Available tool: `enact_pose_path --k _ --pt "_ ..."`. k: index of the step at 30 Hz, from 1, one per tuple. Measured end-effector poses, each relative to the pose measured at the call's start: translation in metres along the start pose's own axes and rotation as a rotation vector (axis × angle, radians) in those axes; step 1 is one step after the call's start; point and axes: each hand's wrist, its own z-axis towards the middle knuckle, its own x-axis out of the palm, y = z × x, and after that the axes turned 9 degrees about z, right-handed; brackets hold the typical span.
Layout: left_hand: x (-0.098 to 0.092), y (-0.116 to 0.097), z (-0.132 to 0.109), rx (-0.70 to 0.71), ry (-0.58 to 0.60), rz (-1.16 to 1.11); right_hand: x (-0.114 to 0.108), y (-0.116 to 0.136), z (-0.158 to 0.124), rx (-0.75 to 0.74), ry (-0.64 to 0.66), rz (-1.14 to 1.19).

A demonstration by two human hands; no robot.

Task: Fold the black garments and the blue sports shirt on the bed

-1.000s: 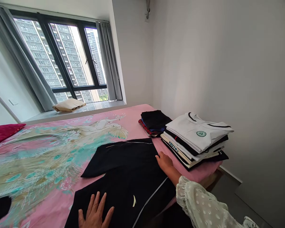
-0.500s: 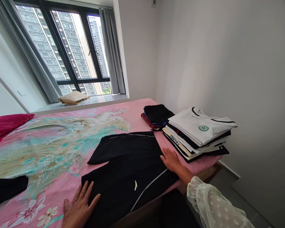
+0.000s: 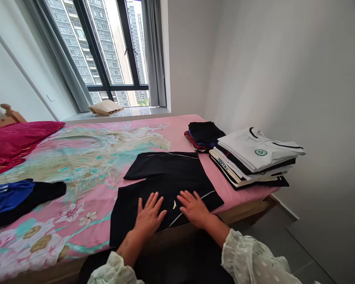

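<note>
A pair of black shorts (image 3: 171,169) with thin white piping and a small pale logo lies spread on the bed, its waistband side toward the right. My left hand (image 3: 149,215) rests flat on the near leg of the shorts, fingers spread. Just right of the logo, my right hand (image 3: 193,209) also lies palm down on the black cloth, fingers stretched out. Neither hand grips the fabric. Beyond my right hand stands a stack of folded shirts (image 3: 254,157), topped by a white one with black trim and a green round emblem.
Behind the shirts sits a smaller pile of folded dark clothes (image 3: 205,134). At the left lie a blue and black garment (image 3: 20,201) and a magenta pillow (image 3: 23,138). The pink flowered sheet (image 3: 85,193) covers the bed. A beige folded cloth (image 3: 105,107) rests on the windowsill.
My left hand has moved right across the shorts, and my right hand has come left from the waistband toward the logo. The camera view has shifted left and downward.
</note>
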Motion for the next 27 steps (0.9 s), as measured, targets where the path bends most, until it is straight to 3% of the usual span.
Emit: enact_pose_path --k 5,8,15,18,21,24,27 --pt "0.015 0.082 -0.042 -0.277 0.148 0.063 -0.016 -0.076 -0.036 0.341 -0.014 -0.104" --pt "0.014 0.100 -0.056 -0.337 0.191 0.078 -0.017 -0.087 -0.044 0.403 -0.012 -0.125" --pt "0.013 0.096 -0.056 -0.340 0.171 0.065 -0.028 -0.062 -0.036 0.423 -0.052 -0.106" --pt "0.017 0.100 -0.056 -0.342 0.173 0.060 -0.034 -0.041 -0.024 0.378 -0.094 -0.107" --pt "0.020 0.102 -0.056 -0.339 0.172 0.059 -0.024 0.000 -0.001 0.235 -0.098 -0.083" --pt "0.023 0.103 -0.056 -0.332 0.155 0.062 -0.003 0.042 0.022 -0.018 -0.058 0.017" --pt "0.025 0.105 -0.057 -0.328 0.159 0.063 0.009 0.045 0.035 -0.105 0.048 0.068"
